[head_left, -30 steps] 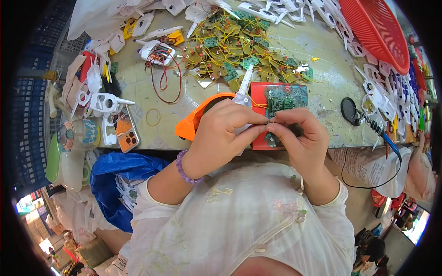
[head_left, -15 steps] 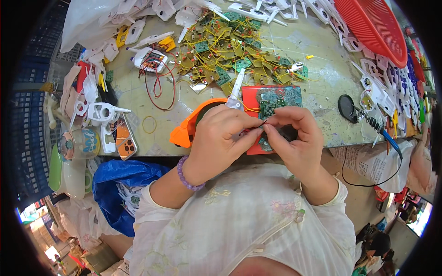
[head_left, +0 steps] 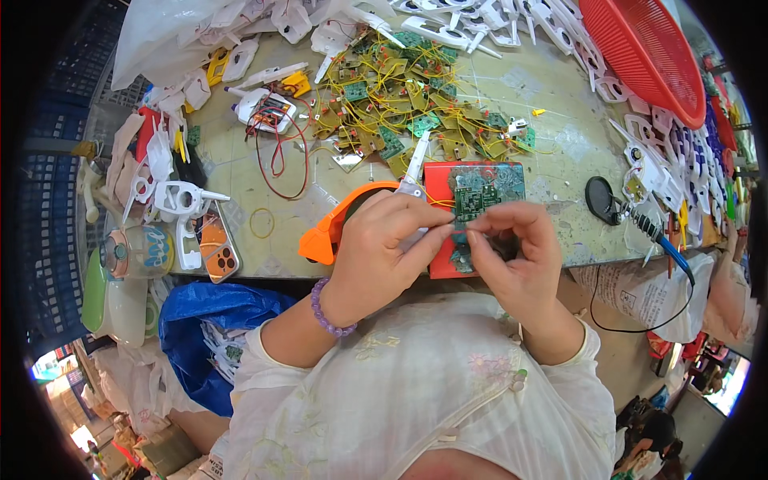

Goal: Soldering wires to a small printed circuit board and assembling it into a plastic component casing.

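My left hand (head_left: 384,240), with a purple bead bracelet, is closed in a pinch on a thin wire (head_left: 461,232). Opposite it, my right hand (head_left: 524,252) pinches at the same wire, thumb against forefinger; the fingers hide most of it. Just beyond the fingertips a green circuit board (head_left: 474,198) rests on a red pad (head_left: 438,178) with a worn grey-green surface. Beside my left hand lies an orange plastic housing (head_left: 318,242), partly covered by that hand. A white plastic stem (head_left: 417,162) sticks up behind the knuckles, and a yellow wire runs toward the board.
Circuit boards with yellow wires (head_left: 408,96) are heaped at the back. White plastic shells line the far edge, near a red basket (head_left: 648,60). A soldering iron in its coiled holder (head_left: 640,214) stands right. A phone (head_left: 218,248) and a blue bag (head_left: 212,320) are left.
My hands have shifted slightly, with the fingertips a little lower and a narrow gap between them. The whole bench appears slightly lower in the picture.
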{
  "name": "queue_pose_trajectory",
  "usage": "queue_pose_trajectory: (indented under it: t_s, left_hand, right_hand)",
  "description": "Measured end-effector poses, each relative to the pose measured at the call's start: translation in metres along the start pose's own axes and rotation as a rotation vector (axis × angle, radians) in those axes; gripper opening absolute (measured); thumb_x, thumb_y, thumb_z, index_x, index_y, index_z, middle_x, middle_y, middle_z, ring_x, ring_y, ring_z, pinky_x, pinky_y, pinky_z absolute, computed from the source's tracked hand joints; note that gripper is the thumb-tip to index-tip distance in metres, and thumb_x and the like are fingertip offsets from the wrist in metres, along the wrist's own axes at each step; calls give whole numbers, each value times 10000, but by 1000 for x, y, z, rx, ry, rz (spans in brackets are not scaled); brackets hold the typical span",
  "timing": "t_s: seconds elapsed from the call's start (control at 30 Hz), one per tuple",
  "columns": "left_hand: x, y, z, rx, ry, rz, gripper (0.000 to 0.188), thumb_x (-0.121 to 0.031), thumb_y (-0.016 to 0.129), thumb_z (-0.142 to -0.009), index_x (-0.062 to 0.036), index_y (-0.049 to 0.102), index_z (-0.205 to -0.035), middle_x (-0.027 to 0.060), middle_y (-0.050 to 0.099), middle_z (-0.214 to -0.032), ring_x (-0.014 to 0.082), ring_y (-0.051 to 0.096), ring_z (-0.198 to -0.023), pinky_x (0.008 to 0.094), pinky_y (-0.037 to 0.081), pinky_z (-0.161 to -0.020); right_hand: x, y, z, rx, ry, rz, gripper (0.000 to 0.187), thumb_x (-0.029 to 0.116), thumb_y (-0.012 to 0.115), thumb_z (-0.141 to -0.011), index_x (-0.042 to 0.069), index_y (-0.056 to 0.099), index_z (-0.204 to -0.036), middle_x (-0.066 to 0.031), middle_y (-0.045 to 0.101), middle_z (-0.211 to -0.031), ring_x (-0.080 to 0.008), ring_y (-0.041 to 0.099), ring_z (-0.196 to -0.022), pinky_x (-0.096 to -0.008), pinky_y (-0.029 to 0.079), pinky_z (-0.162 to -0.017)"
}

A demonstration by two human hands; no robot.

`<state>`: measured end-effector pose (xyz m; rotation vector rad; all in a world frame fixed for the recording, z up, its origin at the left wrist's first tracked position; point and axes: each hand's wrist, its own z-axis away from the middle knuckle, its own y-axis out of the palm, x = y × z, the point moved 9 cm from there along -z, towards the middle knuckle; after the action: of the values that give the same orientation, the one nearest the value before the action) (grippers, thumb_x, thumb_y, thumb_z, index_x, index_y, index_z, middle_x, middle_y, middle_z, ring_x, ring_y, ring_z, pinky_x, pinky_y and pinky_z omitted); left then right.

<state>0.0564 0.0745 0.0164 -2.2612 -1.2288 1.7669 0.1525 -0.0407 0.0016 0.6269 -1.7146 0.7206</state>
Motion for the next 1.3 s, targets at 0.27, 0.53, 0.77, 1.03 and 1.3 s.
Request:
queue_pose_trajectory:
  t_s: [0.27, 0.53, 0.77, 1.03, 1.3]
  left_hand:
    - [3, -5, 1, -128, 47, -88, 190, -40, 703, -704, -60, 690, -893, 64, 626, -721, 233, 590, -664, 331, 463, -632]
    - [-6, 2, 0, -52, 136, -229, 182, -38, 703, -693, -76, 697, -871, 37, 625, -737, 208, 574, -688, 325, 454, -622]
    - [3, 9, 1, 25, 9, -87, 141, -64, 717, -710, -65, 702, -850, 37, 632, -762, 210, 558, -741, 330, 429, -697]
    - [3, 6, 4, -13, 1, -66, 137, -65, 725, -702, -62, 695, -835, 39, 629, -763, 223, 548, -748, 326, 421, -691]
    - [10, 10, 6, 47, -86, -66, 156, -73, 735, -701, -69, 699, -852, 34, 623, -772, 214, 547, -756, 328, 430, -695]
  right_hand:
    - [44, 43, 34, 428, -652, 579, 306, 32, 722, -636, 76, 635, -926, -46, 627, -883, -237, 577, -826, -365, 458, -710]
    - [33, -7, -3, -25, -454, 649, 232, 95, 749, -699, 49, 649, -904, -72, 621, -838, -267, 569, -768, -373, 454, -667]
    - [18, -6, -21, -2, -345, 714, 311, 151, 725, -741, 68, 633, -1026, -80, 623, -953, -276, 552, -901, -407, 427, -787]
    - [36, 0, -7, 113, -394, 535, 182, 86, 716, -715, 75, 661, -888, -57, 608, -968, -284, 539, -945, -407, 412, -836]
    - [27, 6, 8, 28, -449, 629, 212, 72, 719, -689, 62, 636, -884, -46, 600, -950, -273, 539, -934, -409, 412, -806]
